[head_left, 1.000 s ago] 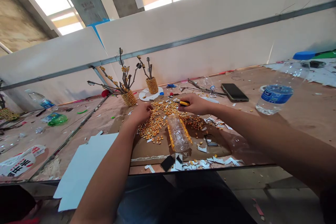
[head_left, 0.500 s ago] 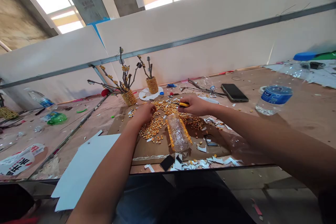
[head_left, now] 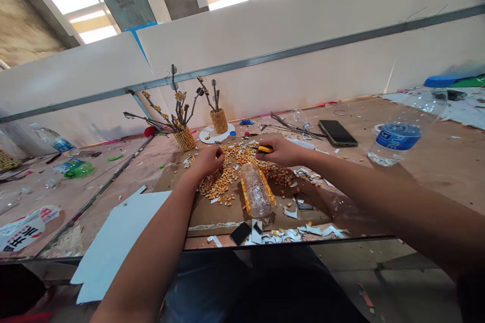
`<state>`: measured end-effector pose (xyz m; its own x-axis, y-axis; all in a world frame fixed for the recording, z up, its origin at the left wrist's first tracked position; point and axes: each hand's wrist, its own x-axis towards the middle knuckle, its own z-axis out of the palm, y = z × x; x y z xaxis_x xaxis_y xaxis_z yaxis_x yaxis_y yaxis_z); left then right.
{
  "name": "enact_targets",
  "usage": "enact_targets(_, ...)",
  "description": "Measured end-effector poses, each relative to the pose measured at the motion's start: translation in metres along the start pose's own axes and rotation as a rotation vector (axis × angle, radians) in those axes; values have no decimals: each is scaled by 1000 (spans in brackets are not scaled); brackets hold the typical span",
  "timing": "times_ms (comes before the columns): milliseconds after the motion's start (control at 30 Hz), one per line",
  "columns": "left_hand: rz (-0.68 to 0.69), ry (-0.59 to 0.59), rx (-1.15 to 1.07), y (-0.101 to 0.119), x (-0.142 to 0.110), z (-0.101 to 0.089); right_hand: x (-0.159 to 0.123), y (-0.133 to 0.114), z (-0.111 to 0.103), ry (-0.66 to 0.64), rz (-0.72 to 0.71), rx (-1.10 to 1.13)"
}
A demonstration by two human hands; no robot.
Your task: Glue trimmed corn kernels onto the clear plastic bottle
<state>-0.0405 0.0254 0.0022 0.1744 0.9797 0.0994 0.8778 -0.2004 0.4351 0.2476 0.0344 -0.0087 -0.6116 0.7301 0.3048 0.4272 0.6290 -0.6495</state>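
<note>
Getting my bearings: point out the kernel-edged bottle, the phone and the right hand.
Kernel-edged bottle (head_left: 259, 193): head view, clear plastic side.
Phone (head_left: 337, 132): head view, dark screen.
Right hand (head_left: 281, 150): head view, its back.

Both bare forearms (head_left: 155, 247) stretch forward, the left hand (head_left: 208, 161) curled inward, the right hand (head_left: 279, 151) clenched.

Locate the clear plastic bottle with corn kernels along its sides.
In the head view, the bottle rests on cardboard, just right of centre, lower in frame than the right hand, with loose kernels to its left.

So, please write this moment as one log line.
left hand: by corn kernels; right hand: holding yellow tool; corn-edged bottle: lying on cardboard
</note>
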Motion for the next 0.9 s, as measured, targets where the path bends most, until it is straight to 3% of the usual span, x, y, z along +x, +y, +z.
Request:
enact_targets(167,109,99,-460,44,-14,9,-1,-9,3,207,-58,51)
enact_targets(333,103,90,-780,74,-29,24,-6,-21,9,393,-215,6)
enact_targets(600,23,86,-966,79,-34,29,-9,-23,14,393,-355,-157)
enact_targets(900,40,58,-957,76,-34,19,-9,-24,19,356,-376,-93)
